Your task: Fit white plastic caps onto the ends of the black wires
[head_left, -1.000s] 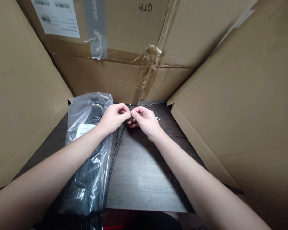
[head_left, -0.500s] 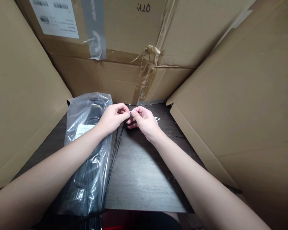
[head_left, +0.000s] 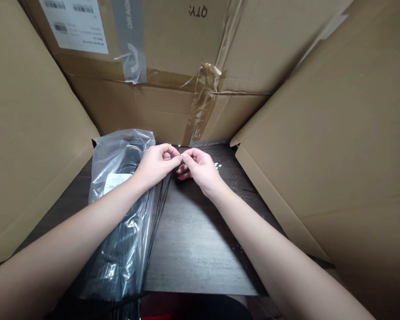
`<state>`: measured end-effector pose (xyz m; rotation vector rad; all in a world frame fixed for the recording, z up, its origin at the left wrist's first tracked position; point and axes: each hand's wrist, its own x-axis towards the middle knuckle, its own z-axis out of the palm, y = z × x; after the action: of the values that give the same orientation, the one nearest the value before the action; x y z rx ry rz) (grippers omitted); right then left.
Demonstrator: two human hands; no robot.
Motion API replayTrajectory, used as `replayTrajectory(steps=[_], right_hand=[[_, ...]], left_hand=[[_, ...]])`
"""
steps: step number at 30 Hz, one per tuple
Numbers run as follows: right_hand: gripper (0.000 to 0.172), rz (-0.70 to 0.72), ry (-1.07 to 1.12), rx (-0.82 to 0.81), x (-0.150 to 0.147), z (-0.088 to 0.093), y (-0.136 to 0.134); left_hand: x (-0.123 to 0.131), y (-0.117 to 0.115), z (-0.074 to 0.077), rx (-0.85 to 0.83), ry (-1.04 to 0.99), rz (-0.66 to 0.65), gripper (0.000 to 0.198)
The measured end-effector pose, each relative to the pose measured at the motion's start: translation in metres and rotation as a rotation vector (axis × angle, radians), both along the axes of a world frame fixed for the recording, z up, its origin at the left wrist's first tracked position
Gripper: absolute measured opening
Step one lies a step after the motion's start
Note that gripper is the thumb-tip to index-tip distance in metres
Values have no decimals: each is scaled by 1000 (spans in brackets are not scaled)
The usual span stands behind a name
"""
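My left hand [head_left: 156, 166] and my right hand [head_left: 200, 169] meet above the far part of a dark wood-grain tabletop [head_left: 196, 253]. Their fingertips pinch a tiny white piece [head_left: 181, 155] between them. Thin black strands [head_left: 162, 213] run from under my hands toward me, beside and over a clear plastic bag [head_left: 120, 235]. That bag holds a black coiled bundle and has a white label [head_left: 115, 181]. My left forearm lies across the bag. Small white bits [head_left: 216, 165] lie just beyond my right hand.
Large cardboard flaps [head_left: 36, 133] rise on the left and on the right [head_left: 320, 142]. A taped cardboard box [head_left: 160, 106] with a barcode label stands behind the table. Dark and red shapes show below the table's near edge.
The view has drifted slightly. My hands stay together at the same spot, and the fingers of my left hand have opened a little.
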<state>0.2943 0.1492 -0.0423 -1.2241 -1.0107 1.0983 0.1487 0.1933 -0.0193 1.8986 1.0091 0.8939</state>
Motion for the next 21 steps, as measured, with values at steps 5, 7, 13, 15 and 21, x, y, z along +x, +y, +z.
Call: replayTrajectory(steps=[5, 7, 13, 15, 21], right_hand=[[27, -19, -54, 23, 0, 0, 0], [28, -21, -55, 28, 1, 0, 0], [33, -12, -129, 70, 1, 3, -4], [32, -10, -169, 90, 1, 4, -5], [27, -41, -270, 111, 3, 3, -4]], left_hand=[[-1, -1, 2, 43, 24, 27, 19], [-1, -1, 2, 41, 29, 19, 20], [-2, 0, 1, 78, 49, -4, 22], [-2, 0, 1, 86, 66, -1, 21], [-2, 0, 1, 92, 77, 0, 18]])
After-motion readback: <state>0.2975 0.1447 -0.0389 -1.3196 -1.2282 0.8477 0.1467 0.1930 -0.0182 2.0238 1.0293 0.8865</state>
